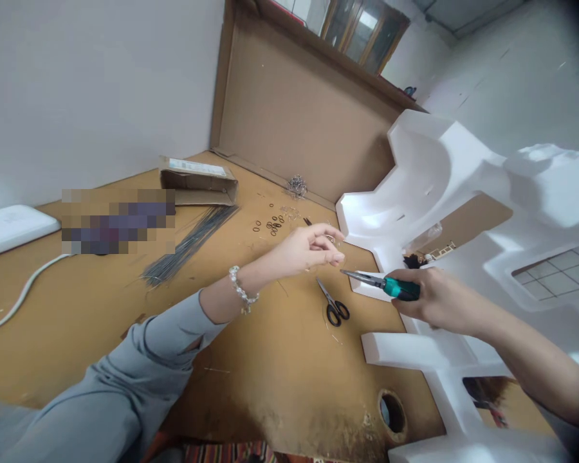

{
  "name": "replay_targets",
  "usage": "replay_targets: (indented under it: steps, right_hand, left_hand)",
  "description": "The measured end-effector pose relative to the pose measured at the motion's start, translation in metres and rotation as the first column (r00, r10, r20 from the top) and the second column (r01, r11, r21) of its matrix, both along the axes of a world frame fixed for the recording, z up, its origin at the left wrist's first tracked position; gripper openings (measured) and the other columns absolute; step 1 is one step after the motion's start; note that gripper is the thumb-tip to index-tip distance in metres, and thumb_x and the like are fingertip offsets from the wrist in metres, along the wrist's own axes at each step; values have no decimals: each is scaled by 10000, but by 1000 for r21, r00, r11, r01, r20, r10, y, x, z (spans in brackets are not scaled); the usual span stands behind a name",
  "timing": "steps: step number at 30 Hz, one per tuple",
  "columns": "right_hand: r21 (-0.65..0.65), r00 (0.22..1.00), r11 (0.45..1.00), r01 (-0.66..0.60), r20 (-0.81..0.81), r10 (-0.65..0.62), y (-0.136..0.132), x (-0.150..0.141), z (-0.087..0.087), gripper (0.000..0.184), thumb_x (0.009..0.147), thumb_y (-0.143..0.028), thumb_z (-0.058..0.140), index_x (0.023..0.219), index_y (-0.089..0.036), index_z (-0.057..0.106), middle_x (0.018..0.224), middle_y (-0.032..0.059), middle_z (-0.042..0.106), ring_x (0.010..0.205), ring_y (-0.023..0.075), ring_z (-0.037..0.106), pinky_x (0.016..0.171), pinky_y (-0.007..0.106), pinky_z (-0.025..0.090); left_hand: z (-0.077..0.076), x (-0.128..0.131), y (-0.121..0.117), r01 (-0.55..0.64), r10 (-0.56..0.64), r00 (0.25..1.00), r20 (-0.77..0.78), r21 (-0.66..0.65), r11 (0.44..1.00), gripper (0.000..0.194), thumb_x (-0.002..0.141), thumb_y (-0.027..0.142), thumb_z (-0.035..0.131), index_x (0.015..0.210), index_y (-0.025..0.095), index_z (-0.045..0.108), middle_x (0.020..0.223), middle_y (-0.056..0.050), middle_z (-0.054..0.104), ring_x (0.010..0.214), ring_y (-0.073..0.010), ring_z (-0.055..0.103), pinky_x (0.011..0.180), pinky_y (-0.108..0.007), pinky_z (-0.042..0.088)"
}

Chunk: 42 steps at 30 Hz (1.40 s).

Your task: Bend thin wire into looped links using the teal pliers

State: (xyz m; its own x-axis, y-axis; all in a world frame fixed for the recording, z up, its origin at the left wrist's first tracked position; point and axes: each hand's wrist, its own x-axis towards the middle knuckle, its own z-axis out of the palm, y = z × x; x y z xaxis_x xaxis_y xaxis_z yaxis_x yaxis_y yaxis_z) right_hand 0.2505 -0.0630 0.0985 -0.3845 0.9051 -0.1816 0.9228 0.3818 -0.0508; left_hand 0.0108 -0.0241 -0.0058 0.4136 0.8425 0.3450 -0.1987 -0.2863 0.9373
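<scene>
In my right hand is a pair of long-nose pliers with green and black handles, the thin jaws pointing left. Their tip lies just right of my left hand, with a small gap between. My left hand is curled over the table, thumb and fingertips brought together; anything held there is too small to make out. A beaded bracelet circles the left wrist. Below the hands lies a pair of scissors with black handles. Several dark rings are scattered beyond my left hand.
A bundle of thin grey wires lies at left, near an open cardboard box. A small heap of metal pieces is by the cardboard panel. White foam pieces line the right side. The table has a round hole.
</scene>
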Motion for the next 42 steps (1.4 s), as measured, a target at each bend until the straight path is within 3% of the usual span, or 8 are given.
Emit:
replay_targets:
  steps: [3,9,16,20,26,30,34,42]
  right_hand:
    - [-20,981,990,137,-132,-139,2,3,3,191,710,-259,534,864,-206,635,451,-58,420,376,101,380,379,238,271]
    - [-119,919,968,219,-309,-246,-1,5,3,126,722,-291,563,800,-203,606,462,-75,343,399,88,343,408,239,277]
    - [-120,897,957,265,-333,-290,-1,5,-13,126,725,-306,560,795,-204,586,508,-69,371,442,90,346,443,232,275]
    - [-109,910,964,241,-319,-264,-1,9,-27,139,712,-305,554,797,-198,579,585,-42,446,516,110,394,472,230,298]
    - [-134,905,961,242,-325,-274,-2,10,-41,186,706,-296,546,859,-191,566,647,-34,449,569,118,411,503,231,315]
    - [-163,896,961,224,-354,-269,0,7,-47,194,701,-289,546,861,-183,570,657,-40,428,563,107,386,502,229,299]
    - [-188,889,960,209,-373,-266,2,2,-54,192,696,-286,544,860,-189,569,624,-51,411,558,109,367,510,234,288]
    - [-395,757,887,239,-496,-425,2,-4,-80,211,636,-257,602,827,-171,581,622,-46,451,533,95,388,501,234,301]
  left_hand:
    - [-1,-7,9,-5,9,997,73,-53,999,448,741,317,657,1120,160,479,941,-87,654,789,-138,625,700,-276,491]
    - [-2,-7,14,-64,67,997,24,-99,993,322,790,278,595,1053,124,491,815,-53,629,681,-113,615,671,-271,491]
    - [-16,-8,19,-70,76,918,-390,31,997,175,767,288,561,850,139,602,701,-37,644,599,-114,582,551,-220,419]
    - [-25,-5,14,156,-11,752,-659,162,974,154,724,197,515,614,171,620,546,1,603,481,-105,507,485,-223,335]
    - [-53,10,-13,378,19,587,-810,295,878,259,580,39,544,376,175,464,366,4,443,357,-90,306,422,-264,226]
    - [-86,21,-52,590,286,363,-887,457,666,102,599,36,575,566,131,590,589,-79,596,476,-154,496,404,-267,276]
    - [-110,31,-80,622,410,277,-869,487,612,156,620,0,540,709,87,634,708,-134,615,575,-212,561,403,-285,311]
    - [-82,2,-66,685,456,405,-792,594,423,207,757,-13,438,819,134,571,663,-53,585,490,-150,506,397,-289,281]
